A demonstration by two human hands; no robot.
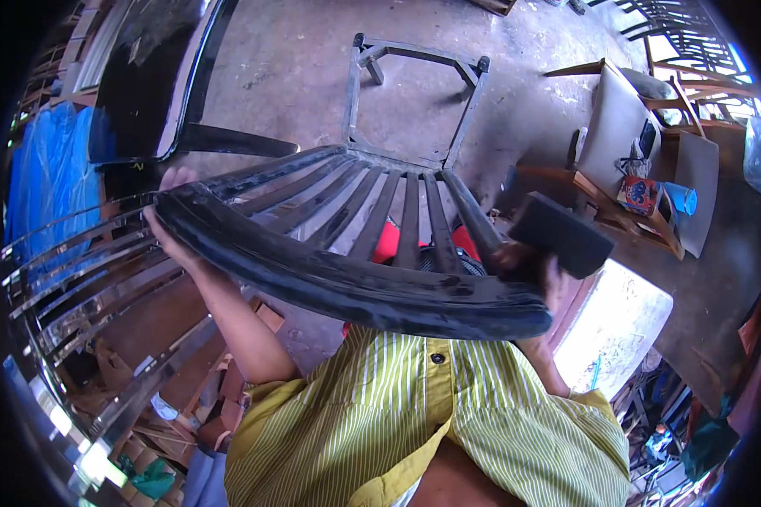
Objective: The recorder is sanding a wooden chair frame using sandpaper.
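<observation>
A likely furniture workshop: a black, slatted wooden chair frame (410,211), grey-panelled brown wooden furniture (609,118) and blue plastic sheeting (55,169) around a scuffed grey concrete floor (271,68).

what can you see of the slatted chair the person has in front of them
The slatted chair looks wooden, blackish with dull, bluish-grey scuffed patches. Its thick, curved top rail lies nearest the person, and narrow back slats converge from it toward an open seat frame, through which concrete floor shows. The left hand touches the rail's left end; the right hand, with a dark rectangular block, is at its right end. Whether the block touches it is unclear.
</observation>
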